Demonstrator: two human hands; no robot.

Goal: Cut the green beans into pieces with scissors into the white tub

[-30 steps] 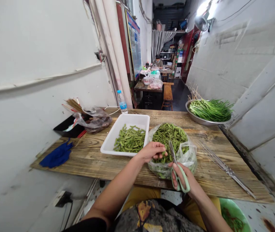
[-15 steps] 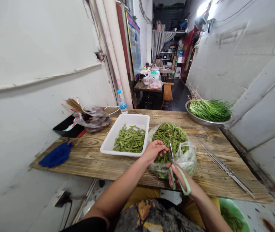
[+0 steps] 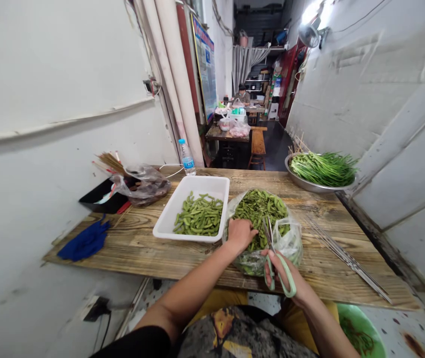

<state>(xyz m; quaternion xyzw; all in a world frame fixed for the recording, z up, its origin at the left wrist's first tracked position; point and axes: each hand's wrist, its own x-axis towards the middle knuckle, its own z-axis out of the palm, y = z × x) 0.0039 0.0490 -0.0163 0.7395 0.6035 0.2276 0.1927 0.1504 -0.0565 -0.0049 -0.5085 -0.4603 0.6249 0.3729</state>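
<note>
Left hand (image 3: 239, 232) down in bag of edamame pods (image 3: 259, 209) on the table (image 3: 141, 246); grip hidden, cannot tell. Right hand (image 3: 289, 281) grip wraps scissors (image 3: 276, 259), blades over the bag.

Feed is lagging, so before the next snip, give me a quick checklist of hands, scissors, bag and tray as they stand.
1. Right hand grips scissors by the green handles: ok.
2. Left hand on pods in the bag; pod pinched: cannot tell.
3. Blades apart from left hand: narrow gap, ok.
4. Bag mouth open: ok.
5. White tray beside bag, room left: ok.
</note>
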